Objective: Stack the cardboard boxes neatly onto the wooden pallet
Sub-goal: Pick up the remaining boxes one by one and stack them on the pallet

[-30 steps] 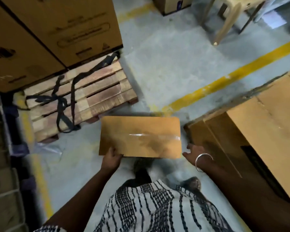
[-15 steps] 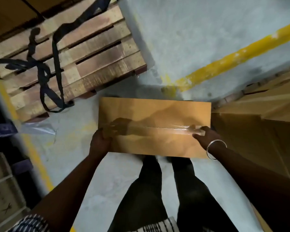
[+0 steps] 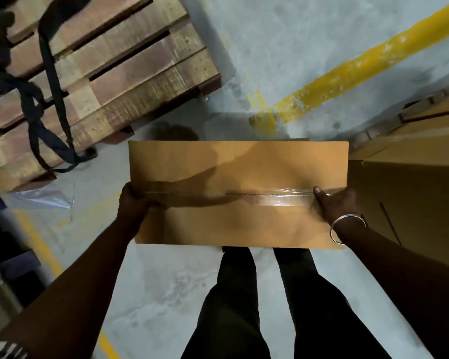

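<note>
Gripping the short ends of a cardboard box (image 3: pixel 239 174), both hands carry it above the concrete floor (image 3: pixel 270 47). The left hand (image 3: pixel 134 203) clasps the left end, its thumb lying on the top face and the other fingers wrapped out of sight under the edge. The right hand (image 3: pixel 335 203) holds the right end the same way, thumb laid on the clear tape (image 3: pixel 278 199) that runs along the box's middle seam, with a metal bangle (image 3: pixel 346 228) on the wrist. The box is level, in front of the person's dark trousers (image 3: pixel 233 301). To the far left lies the wooden pallet (image 3: pixel 130 63), apart from the box, with a black strap (image 3: pixel 49 73) draped across its slats. A yellow line (image 3: pixel 360 66) crosses the floor to the far right. More cardboard boxes (image 3: pixel 412 177) stand just right of the held one.
</note>
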Demonstrator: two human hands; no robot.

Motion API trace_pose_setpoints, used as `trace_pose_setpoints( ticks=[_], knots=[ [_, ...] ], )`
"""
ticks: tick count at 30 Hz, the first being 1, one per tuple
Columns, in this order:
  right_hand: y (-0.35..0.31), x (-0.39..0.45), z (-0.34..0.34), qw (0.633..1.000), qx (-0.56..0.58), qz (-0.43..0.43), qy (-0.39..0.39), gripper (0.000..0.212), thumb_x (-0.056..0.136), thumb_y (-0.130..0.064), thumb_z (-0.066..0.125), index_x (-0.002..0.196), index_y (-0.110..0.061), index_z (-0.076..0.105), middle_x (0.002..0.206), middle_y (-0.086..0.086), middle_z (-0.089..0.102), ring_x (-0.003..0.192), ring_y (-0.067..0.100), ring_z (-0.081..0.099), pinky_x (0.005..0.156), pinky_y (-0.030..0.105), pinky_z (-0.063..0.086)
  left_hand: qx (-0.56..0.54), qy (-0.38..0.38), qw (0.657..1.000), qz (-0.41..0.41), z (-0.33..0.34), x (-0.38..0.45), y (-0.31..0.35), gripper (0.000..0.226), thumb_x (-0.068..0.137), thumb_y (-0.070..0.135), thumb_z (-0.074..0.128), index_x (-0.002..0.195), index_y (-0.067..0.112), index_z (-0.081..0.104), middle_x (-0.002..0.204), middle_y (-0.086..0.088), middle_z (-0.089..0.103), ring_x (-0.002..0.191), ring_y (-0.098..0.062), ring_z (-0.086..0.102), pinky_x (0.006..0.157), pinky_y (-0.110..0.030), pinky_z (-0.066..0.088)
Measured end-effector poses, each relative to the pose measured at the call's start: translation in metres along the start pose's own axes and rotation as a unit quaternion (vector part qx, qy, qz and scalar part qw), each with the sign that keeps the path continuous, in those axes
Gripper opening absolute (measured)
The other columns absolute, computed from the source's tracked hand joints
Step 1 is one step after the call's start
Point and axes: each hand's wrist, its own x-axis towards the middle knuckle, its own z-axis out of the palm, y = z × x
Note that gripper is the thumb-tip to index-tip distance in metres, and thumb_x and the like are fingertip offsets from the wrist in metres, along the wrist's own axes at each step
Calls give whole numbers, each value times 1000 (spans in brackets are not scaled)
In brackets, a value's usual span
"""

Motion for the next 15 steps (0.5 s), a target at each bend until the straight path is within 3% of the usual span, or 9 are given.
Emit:
trace_pose_setpoints(
  ticks=[2, 5, 7, 9, 11, 15],
  knots=[
    [-2, -1, -3, 1000, 7, -7, 0, 76, 83, -54, 71, 133, -6, 41, 135, 21, 55, 123, 41, 53, 99, 39, 41, -26, -2, 1000, 3, -1, -7, 1, 80, 66, -2, 79, 136, 7, 42, 120, -2, 48, 106, -26, 49, 80, -39, 46],
    [-11, -18, -19, 1000, 6, -19, 6, 78, 82, -56, 70, 134, -6, 42, 133, 22, 57, 122, 42, 54, 98, 40, 41, -73, 6, 997, 17, -13, -22, 6, 62, 77, -5, 70, 132, 11, 47, 118, -5, 54, 104, -30, 54, 77, -39, 48],
    [-14, -36, -35, 1000, 11, -21, 9, 77, 82, -58, 69, 133, -7, 42, 132, 23, 57, 121, 43, 54, 97, 42, 42, -111, 4, 994, 14, -23, -34, 9, 39, 80, -1, 67, 112, 18, 56, 109, -6, 60, 99, -33, 60, 74, -39, 52],
    [-14, -61, -58, 999, 29, -37, 17, 74, 80, -63, 68, 127, -11, 44, 127, 23, 57, 116, 44, 55, 93, 44, 44, -157, 10, 988, 11, -39, -54, 21, 19, 80, 18, 69, 94, 26, 59, 103, -6, 64, 98, -32, 63, 84, -44, 53],
    [-15, -93, -84, 997, 33, -54, 37, 75, 77, -71, 64, 119, -13, 44, 122, 24, 57, 113, 44, 54, 92, 47, 45, -154, 26, 988, 21, -60, -68, 25, 27, 74, 39, 66, 95, 23, 62, 104, -7, 69, 101, -34, 64, 92, -50, 50],
    [-18, -162, -139, 994, 31, -73, 79, 91, 71, -84, 53, 126, -12, 43, 125, 28, 54, 119, 46, 50, 98, 52, 43, -187, 66, 977, 84, -102, -117, 52, 49, 77, 48, 62, 117, 20, 62, 115, -7, 68, 109, -32, 61, 103, -54, 43]
  ],
)
